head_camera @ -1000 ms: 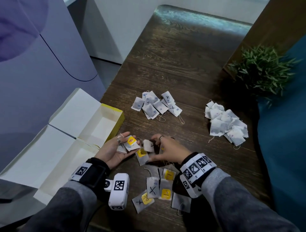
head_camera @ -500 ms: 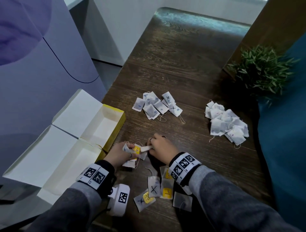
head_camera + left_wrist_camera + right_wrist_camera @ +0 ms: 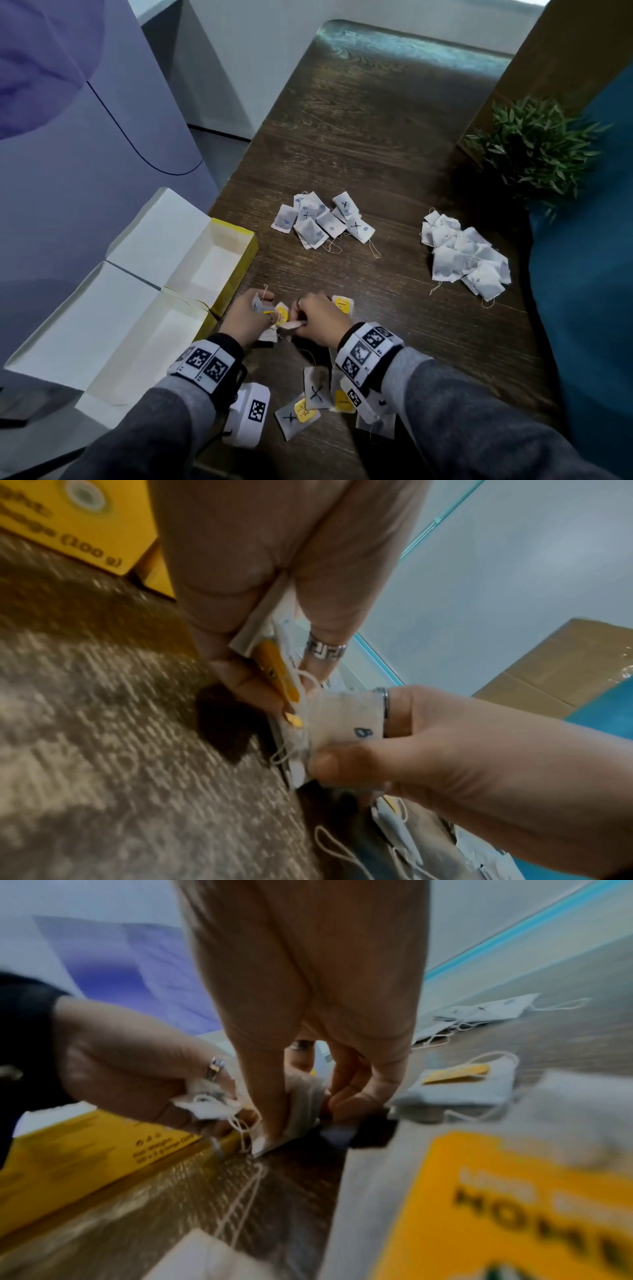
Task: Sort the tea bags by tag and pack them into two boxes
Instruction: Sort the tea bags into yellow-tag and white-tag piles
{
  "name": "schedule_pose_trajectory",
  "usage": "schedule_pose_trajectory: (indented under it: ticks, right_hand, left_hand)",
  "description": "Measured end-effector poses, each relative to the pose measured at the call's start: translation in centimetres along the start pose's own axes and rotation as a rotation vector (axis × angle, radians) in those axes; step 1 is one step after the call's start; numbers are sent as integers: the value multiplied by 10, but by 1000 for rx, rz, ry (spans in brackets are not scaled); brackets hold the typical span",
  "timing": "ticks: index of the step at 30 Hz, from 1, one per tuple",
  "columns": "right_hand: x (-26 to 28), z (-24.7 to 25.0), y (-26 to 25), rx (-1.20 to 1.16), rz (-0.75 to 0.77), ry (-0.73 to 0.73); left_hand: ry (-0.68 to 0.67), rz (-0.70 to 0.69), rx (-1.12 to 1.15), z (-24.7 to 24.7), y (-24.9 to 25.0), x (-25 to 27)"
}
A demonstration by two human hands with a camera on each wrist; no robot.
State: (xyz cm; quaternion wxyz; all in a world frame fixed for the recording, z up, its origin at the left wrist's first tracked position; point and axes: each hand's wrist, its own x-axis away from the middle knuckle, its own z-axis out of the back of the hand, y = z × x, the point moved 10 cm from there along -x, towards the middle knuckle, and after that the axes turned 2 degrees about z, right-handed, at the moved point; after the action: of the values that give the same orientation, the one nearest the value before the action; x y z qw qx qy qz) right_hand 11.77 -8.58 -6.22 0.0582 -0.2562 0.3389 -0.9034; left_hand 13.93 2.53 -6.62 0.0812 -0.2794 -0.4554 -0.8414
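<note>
My left hand (image 3: 255,317) grips a small stack of yellow-tagged tea bags (image 3: 274,666) on edge, low over the dark wooden table (image 3: 376,137). My right hand (image 3: 317,323) pinches a white tea bag (image 3: 346,723) with a blue mark against that stack. One yellow-tagged bag (image 3: 343,304) lies just beyond my right hand. More yellow-tagged bags (image 3: 308,406), some marked with an X, lie near my right wrist. Two open yellow boxes (image 3: 239,263) with white insides stand at the left. A blue-marked pile (image 3: 323,221) lies mid-table, and a plain white pile (image 3: 467,255) to the right.
A green plant (image 3: 537,147) stands at the table's far right edge. A teal surface (image 3: 589,274) borders the right side. A lilac panel (image 3: 85,120) rises behind the boxes on the left. Bare wood shows between the piles and toward the far end.
My left hand has turned from palm-up to gripping the stack on edge, closer to the boxes. My right hand has closed in and now pinches a bag against the stack.
</note>
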Motion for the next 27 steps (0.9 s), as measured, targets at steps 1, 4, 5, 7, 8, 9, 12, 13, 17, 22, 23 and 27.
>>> schedule_pose_trajectory:
  ticks: [1,4,5,7,8,9,12,13,17,22,23,27]
  right_hand:
    - [1,1,0,-3,-5,22]
    - [5,16,9,-65,-49,108]
    - [6,24,10,-72,-53,147]
    - [10,42,7,-60,6,252]
    - [14,51,2,-40,63,317]
    - [19,60,-7,11,147,392]
    - [50,69,-47,362,506,629]
    - [61,64,-57,466,613,662]
    - [83,48,-71,608,799,656]
    - [84,68,-47,238,692,678]
    - [82,77,-37,82,622,666]
    - [68,88,13,-559,213,538]
  left_hand:
    - [-4,3,20,1,-1,-1]
    - [-5,44,156,5,-9,-2]
    - [-3,58,203,6,-12,-2]
    - [-16,85,272,5,-16,-2]
    - [-33,109,320,3,-17,-1]
    - [-57,143,390,0,-17,1]
    - [-190,211,609,-17,-6,8]
    - [-213,214,655,-20,0,9]
    - [-274,231,844,-27,19,9]
    - [-253,23,695,-17,34,9]
    - [-237,-6,693,-14,36,9]
    - [-197,-51,711,-8,44,7]
